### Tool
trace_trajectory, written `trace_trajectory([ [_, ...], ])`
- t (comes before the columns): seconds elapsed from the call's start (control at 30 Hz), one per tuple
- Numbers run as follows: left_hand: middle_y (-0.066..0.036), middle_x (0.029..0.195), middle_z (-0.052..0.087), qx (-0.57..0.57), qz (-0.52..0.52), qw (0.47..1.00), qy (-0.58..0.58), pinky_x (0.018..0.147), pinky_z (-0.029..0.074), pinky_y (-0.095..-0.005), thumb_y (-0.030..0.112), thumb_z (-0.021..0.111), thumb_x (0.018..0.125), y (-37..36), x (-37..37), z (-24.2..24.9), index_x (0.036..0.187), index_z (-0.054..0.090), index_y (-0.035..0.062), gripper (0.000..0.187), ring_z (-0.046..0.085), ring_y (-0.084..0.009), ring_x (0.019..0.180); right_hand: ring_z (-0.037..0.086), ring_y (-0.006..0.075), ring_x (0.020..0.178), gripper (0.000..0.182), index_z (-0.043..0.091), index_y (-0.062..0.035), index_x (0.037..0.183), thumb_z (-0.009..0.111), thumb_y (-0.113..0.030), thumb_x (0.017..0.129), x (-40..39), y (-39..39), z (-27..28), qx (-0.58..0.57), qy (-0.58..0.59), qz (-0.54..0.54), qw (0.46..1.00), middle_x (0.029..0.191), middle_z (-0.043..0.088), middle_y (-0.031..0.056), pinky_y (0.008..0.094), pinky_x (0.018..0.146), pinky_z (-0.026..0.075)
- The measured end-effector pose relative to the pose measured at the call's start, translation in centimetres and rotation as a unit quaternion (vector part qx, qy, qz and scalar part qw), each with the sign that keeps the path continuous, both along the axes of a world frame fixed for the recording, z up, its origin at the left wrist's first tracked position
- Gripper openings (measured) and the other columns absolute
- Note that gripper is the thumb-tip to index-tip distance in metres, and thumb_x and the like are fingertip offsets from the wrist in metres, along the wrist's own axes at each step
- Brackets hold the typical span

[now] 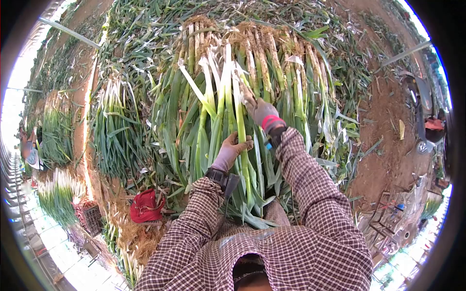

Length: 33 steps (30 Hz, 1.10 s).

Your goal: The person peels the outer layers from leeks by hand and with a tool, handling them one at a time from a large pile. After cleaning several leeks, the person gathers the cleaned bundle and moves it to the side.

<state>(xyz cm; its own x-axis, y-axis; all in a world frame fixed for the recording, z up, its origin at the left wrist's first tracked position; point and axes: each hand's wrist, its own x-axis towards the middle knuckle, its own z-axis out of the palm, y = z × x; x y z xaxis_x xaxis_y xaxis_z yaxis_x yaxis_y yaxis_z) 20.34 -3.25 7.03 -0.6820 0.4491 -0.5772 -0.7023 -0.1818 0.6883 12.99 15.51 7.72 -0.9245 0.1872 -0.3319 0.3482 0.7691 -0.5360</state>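
Observation:
My left hand (233, 151), in a dirty glove, is wrapped round the green part of a long green onion (241, 116). Higher up, my right hand (261, 109), gloved with a pink cuff, is closed near the white stalk; what its fingers grip is hard to make out. Several clean onions (224, 72) with white ends lie just left of the held one. Beneath and behind them spreads a wide pile of onions (274, 58) with brown, soil-covered roots pointing away from me.
Bundles of onions (114, 116) lie on the left, with more (57, 121) farther out. A red bag (147, 205) and a crate (89, 218) are at lower left. Loose leaves cover the ground. A metal frame (385, 218) and a vehicle (423, 116) stand at right.

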Motion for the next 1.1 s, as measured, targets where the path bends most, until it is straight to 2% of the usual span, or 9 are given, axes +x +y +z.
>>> trace_trajectory([
  [0.27,-0.018,0.123,0.061,0.051,0.016,0.997,-0.053,0.094,0.053,-0.0336,0.001,0.057,0.094,-0.8,-0.8,-0.4,0.135,0.043,-0.0069,0.044,0.065,-0.0250,0.105,0.065,0.0457,0.083,0.052,0.058,-0.0028,0.101,0.050,-0.054,0.093,7.4,-1.2,0.6,0.005,-0.024,-0.028,0.999,0.084,0.066,0.0282,0.0530,0.072,0.051],
  [0.4,-0.020,0.123,0.058,0.071,0.033,0.993,-0.086,0.094,0.054,-0.0348,-0.001,0.055,0.094,-1.1,-1.0,0.6,0.136,0.040,-0.0079,0.044,0.064,-0.0268,0.105,0.065,0.0455,0.086,0.054,0.058,-0.0011,0.102,0.051,-0.054,0.092,3.4,-0.3,-1.0,0.022,-0.020,-0.041,0.999,0.086,0.066,0.0289,0.0524,0.074,0.050],
  [0.63,-0.018,0.121,0.060,0.009,0.022,0.999,0.042,0.091,0.054,-0.0360,0.004,0.062,0.090,-1.8,-1.2,2.9,0.128,0.048,-0.0078,0.042,0.064,-0.0261,0.101,0.063,0.0459,0.092,0.058,0.061,-0.0025,0.105,0.046,-0.056,0.091,0.2,1.2,0.0,-0.047,0.036,-0.026,0.998,0.092,0.066,0.0280,0.0519,0.080,0.049],
  [0.7,-0.020,0.123,0.059,-0.260,0.031,0.913,0.313,0.095,0.051,-0.0380,0.004,0.066,0.086,-2.7,-3.3,-0.1,0.127,0.049,-0.0067,0.046,0.060,-0.0316,0.109,0.062,0.0475,0.089,0.054,0.060,-0.0057,0.105,0.047,-0.056,0.091,3.6,2.7,0.8,-0.053,0.049,-0.078,0.994,0.090,0.066,0.0283,0.0538,0.078,0.048],
  [0.77,-0.023,0.126,0.057,-0.590,-0.004,0.627,0.508,0.099,0.047,-0.0405,0.005,0.068,0.083,-0.1,-5.6,2.5,0.128,0.049,-0.0053,0.050,0.055,-0.0346,0.117,0.062,0.0481,0.087,0.051,0.059,-0.0064,0.101,0.049,-0.055,0.091,8.1,4.7,0.7,-0.063,0.027,-0.118,0.991,0.087,0.065,0.0283,0.0546,0.075,0.047],
  [0.8,-0.022,0.126,0.057,-0.580,-0.030,0.620,0.528,0.101,0.046,-0.0425,0.004,0.067,0.084,1.6,-7.0,3.9,0.131,0.049,-0.0014,0.051,0.054,-0.0334,0.119,0.062,0.0484,0.085,0.049,0.058,-0.0067,0.100,0.050,-0.055,0.090,10.2,5.9,0.7,-0.068,0.018,-0.138,0.988,0.086,0.065,0.0282,0.0550,0.074,0.047],
  [0.9,-0.016,0.127,0.061,-0.427,-0.205,0.804,0.359,0.102,0.046,-0.0372,0.017,0.052,0.095,9.6,-9.4,4.1,0.130,0.053,0.0021,0.038,0.061,-0.0290,0.113,0.061,0.0488,0.081,0.046,0.054,-0.0059,0.096,0.055,-0.052,0.090,15.5,8.1,0.9,-0.054,0.013,-0.151,0.987,0.081,0.063,0.0278,0.0553,0.069,0.046],
  [0.97,-0.023,0.120,0.062,-0.511,-0.254,0.697,0.435,0.099,0.047,-0.0414,0.015,0.053,0.092,14.8,-10.9,-0.9,0.132,0.049,0.0005,0.042,0.061,-0.0333,0.112,0.062,0.0486,0.079,0.045,0.053,-0.0064,0.096,0.057,-0.050,0.090,18.0,8.9,0.8,-0.055,0.013,-0.141,0.988,0.078,0.063,0.0271,0.0547,0.066,0.047],
  [1.1,-0.025,0.114,0.065,-0.600,-0.334,0.666,0.294,0.097,0.046,-0.0441,0.028,0.067,0.082,18.8,-13.6,-4.2,0.124,0.051,-0.0012,0.054,0.060,-0.0384,0.111,0.062,0.0479,0.073,0.042,0.052,-0.0078,0.096,0.058,-0.049,0.091,20.9,10.0,1.7,-0.089,0.038,-0.135,0.986,0.073,0.062,0.0257,0.0542,0.061,0.047],
])
